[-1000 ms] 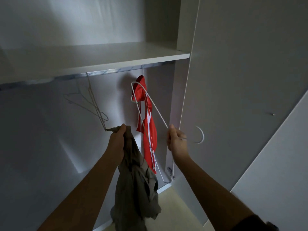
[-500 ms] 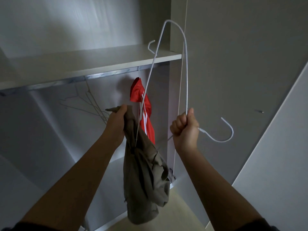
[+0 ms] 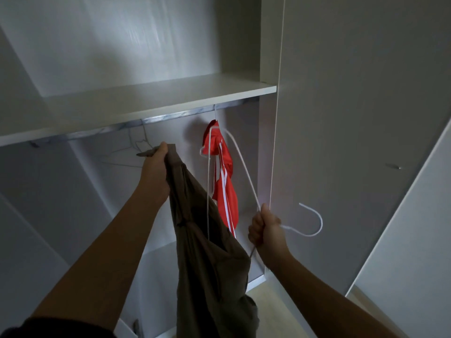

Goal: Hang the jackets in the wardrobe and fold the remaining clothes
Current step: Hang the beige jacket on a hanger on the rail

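- The left hand (image 3: 156, 167) is gripping the top of an olive jacket (image 3: 210, 264), holding it up before the open wardrobe (image 3: 266, 57), with the cloth hanging between the arms.
- The right hand (image 3: 264, 230) is clenching a white hanger (image 3: 248, 175) near its hook, with one wire dipping into the olive jacket.
- A red jacket (image 3: 225, 198) with white stripes is hanging from the rail (image 3: 166, 117) behind.
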Motion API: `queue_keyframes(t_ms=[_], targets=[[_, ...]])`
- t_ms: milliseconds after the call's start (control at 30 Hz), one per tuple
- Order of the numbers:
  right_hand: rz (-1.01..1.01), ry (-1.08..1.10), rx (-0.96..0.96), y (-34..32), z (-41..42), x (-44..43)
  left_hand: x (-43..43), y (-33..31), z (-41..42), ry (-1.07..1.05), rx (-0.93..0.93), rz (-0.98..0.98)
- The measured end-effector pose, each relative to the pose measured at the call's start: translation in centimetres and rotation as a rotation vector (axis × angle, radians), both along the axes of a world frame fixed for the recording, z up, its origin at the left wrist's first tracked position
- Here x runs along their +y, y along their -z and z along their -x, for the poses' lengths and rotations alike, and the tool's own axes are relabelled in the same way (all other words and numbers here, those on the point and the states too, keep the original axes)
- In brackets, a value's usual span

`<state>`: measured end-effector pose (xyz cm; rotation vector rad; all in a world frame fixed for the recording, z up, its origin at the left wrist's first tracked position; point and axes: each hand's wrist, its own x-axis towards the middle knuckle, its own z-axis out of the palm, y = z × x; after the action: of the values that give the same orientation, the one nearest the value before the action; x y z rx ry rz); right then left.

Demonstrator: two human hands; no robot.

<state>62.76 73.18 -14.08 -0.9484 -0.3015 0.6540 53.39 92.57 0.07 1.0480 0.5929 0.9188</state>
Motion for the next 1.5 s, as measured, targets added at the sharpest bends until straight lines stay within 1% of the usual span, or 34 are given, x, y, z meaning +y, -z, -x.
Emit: queue_keyframes(t_ms=[100, 167, 200, 233, 267, 333, 367, 433, 500, 533, 600, 633, 667, 733, 767, 833, 900, 967, 1000, 1033, 1067, 1100, 1167, 1233, 1267, 1300, 1333, 1367, 1433, 1467, 1500], targets=[[-0.159, 0.089, 0.07, -2.7, 0.2, 2.1, -0.7, 0.5, -0.5, 0.016, 0.018, -0.031], [-0.182, 0.132, 0.079, -3.8, 0.7, 3.7, -0.9, 0.5, -0.8, 0.024, 0.008, -0.045], [-0.129, 0.131, 0.041, -3.6, 1.1, 4.5, -0.8, 0.3, -0.8, 0.02, -0.008, -0.04], [-0.036, 0.116, -0.022, -3.1, 1.7, 5.1, -0.6, 0.0, -0.7, 0.013, -0.034, -0.029], [0.126, 0.103, -0.126, -2.0, 2.4, 5.5, -0.1, -0.2, -0.5, 0.003, -0.059, -0.018], [0.373, 0.038, -0.264, 0.6, 3.5, 5.9, 1.0, -0.4, 0.2, -0.037, -0.064, -0.004], [0.423, 0.001, -0.241, 1.4, 3.7, 5.8, 1.6, -0.2, 0.7, -0.062, -0.037, 0.004], [0.414, -0.076, -0.189, 1.5, 3.4, 5.2, 2.8, 0.8, 1.9, -0.109, 0.022, 0.04], [0.446, -0.143, -0.245, 0.4, 2.4, 4.7, 4.1, 2.2, 3.0, -0.154, 0.057, 0.087], [0.496, -0.199, -0.302, -0.3, 1.9, 4.3, 4.8, 2.8, 3.5, -0.171, 0.063, 0.104], [0.679, -0.292, -0.527, -1.3, 1.1, 3.7, 6.1, 4.0, 4.3, -0.189, 0.085, 0.106], [0.73, -0.317, -0.612, -1.6, 0.5, 3.4, 6.6, 4.4, 4.6, -0.201, 0.121, 0.085], [0.749, -0.336, -0.633, -1.6, -0.2, 3.2, 7.1, 4.8, 4.9, -0.21, 0.157, 0.062], [0.735, -0.354, -0.634, -1.9, -1.2, 2.7, 7.8, 5.5, 5.4, -0.189, 0.196, 0.037], [0.761, -0.365, -0.651, -2.1, -1.5, 2.5, 7.9, 5.8, 5.5, -0.166, 0.234, 0.012], [0.79, -0.39, -0.716, -2.6, -2.1, 1.9, 8.0, 6.2, 5.6, -0.122, 0.351, -0.05], [0.725, -0.344, -0.722, -3.1, -2.9, 1.4, 8.1, 6.6, 5.6, -0.096, 0.383, -0.067], [0.654, -0.332, -0.694, -3.3, -3.3, 0.5, 8.3, 6.9, 5.4, -0.096, 0.338, -0.042], [0.65, -0.309, -0.705, -3.5, -3.3, 0.3, 8.3, 7.0, 5.3, -0.101, 0.314, -0.031], [0.655, -0.298, -0.704, -3.7, -3.1, 0.1, 8.3, 7.1, 5.1, -0.101, 0.293, -0.027], [0.666, -0.3, -0.744, -3.3, -3.4, -0.2, 8.2, 7.2, 4.9, -0.091, 0.271, -0.033], [0.712, -0.291, -0.722, -3.1, -3.7, -0.4, 8.0, 7.2, 4.6, -0.076, 0.256, -0.052], [0.791, -0.314, -0.751, -3.1, -3.9, -0.9, 7.4, 6.9, 4.3, -0.046, 0.234, -0.106], [0.758, -0.313, -0.761, -2.9, -4.7, -1.2, 6.9, 6.5, 4.2, -0.028, 0.186, -0.14], [0.719, -0.302, -0.735, -3.0, -5.1, -1.5, 6.7, 6.3, 4.3, -0.017, 0.157, -0.154], [0.679, -0.3, -0.67, -3.0, -5.4, -1.8, 6.5, 6.0, 4.4, -0.007, 0.131, -0.168], [0.685, -0.305, -0.653, -3.2, -5.7, -1.9, 6.3, 5.8, 4.4, 0.003, 0.112, -0.184], [0.718, -0.32, -0.666, -3.3, -5.8, -1.8, 6.0, 5.5, 4.4, 0.015, 0.104, -0.21], [0.954, -0.41, -0.796, -3.7, -5.5, -1.2, 5.0, 4.9, 4.2, 0.061, 0.115, -0.312], [1.071, -0.463, -0.879, -3.8, -5.3, -0.6, 4.4, 4.5, 4.0, 0.097, 0.132, -0.395], [1.139, -0.503, -0.935, -3.7, -5.1, 0.2, 3.6, 4.2, 3.8, 0.145, 0.158, -0.488]])
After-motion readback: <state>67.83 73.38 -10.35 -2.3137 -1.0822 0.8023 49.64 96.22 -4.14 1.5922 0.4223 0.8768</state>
